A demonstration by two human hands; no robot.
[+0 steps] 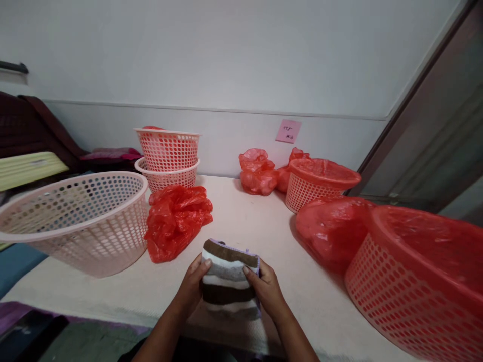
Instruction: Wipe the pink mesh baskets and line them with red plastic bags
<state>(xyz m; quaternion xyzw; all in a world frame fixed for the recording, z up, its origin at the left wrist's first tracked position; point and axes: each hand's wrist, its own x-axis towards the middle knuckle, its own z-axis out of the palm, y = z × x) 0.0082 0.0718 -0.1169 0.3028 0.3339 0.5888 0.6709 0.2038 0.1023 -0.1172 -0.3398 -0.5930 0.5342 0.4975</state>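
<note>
Between my two hands is a small piece of striped cloth [228, 294] in brown, white and grey, with purple stitching along its edge. My left hand [196, 275] pinches its left side, thumb on top. On the right side, my right hand [264, 284] grips the cloth the same way, thumb pressed on the grey stripe. The fingers beneath are hidden by the cloth. It is held above the front part of the white-covered table [241, 221]. A crumpled red plastic bag [175, 221] lies beyond my left hand.
A large pink basket [94, 236] stands at left, with stacked pink baskets [169, 153] behind. On the right are a red-lined basket [415, 281], a bulging red bag [332, 226] and another lined basket [309, 183]. A tied red bag [257, 173] sits by the wall under a pink note [289, 131].
</note>
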